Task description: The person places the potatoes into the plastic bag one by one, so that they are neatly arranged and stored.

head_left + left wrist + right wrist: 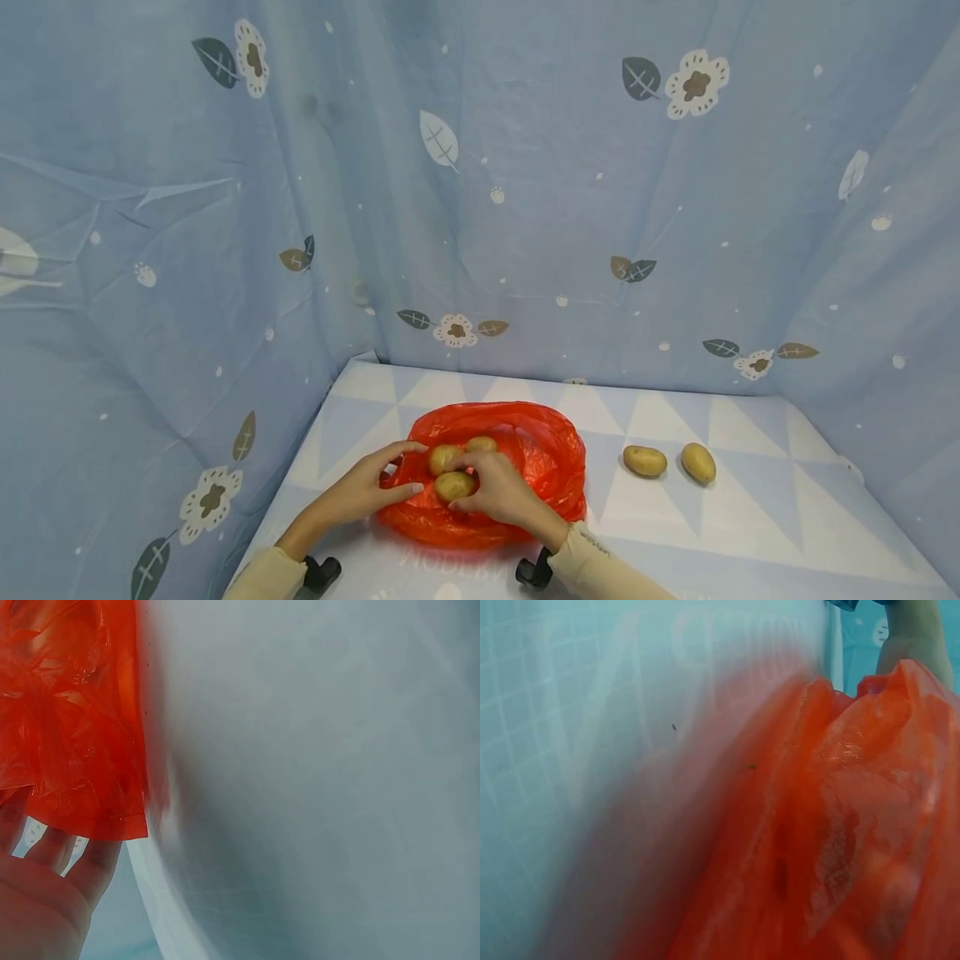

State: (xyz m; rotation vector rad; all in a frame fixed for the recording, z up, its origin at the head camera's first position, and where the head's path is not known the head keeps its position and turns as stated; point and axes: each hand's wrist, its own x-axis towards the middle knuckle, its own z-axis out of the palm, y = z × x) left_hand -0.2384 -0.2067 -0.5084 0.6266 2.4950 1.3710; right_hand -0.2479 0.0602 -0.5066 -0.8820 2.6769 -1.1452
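Note:
A red plastic bag (pixel 551 467) lies spread on the table with its mouth upward. Inside it are three potatoes: one at the front (pixel 452 486), another behind on the left (pixel 442 459), and a third farther back (pixel 482 444). My right hand (pixel 501 490) pinches the front potato between thumb and fingers. At the bag's left side is my left hand (pixel 371 483), thumb and fingers spread apart over the rim. In the left wrist view, fingers of the left hand (pixel 52 892) reach against the red bag (pixel 82 750). Only red bag (pixel 870 825) fills the right wrist view's near side; the potatoes are hidden there.
Two more potatoes, one lying sideways (pixel 645 461) and one slanted (pixel 698 463), rest on the table right of the bag. A patterned cloth (pixel 757 517) covers the table. Blue curtains (pixel 540 208) hang behind and at both sides.

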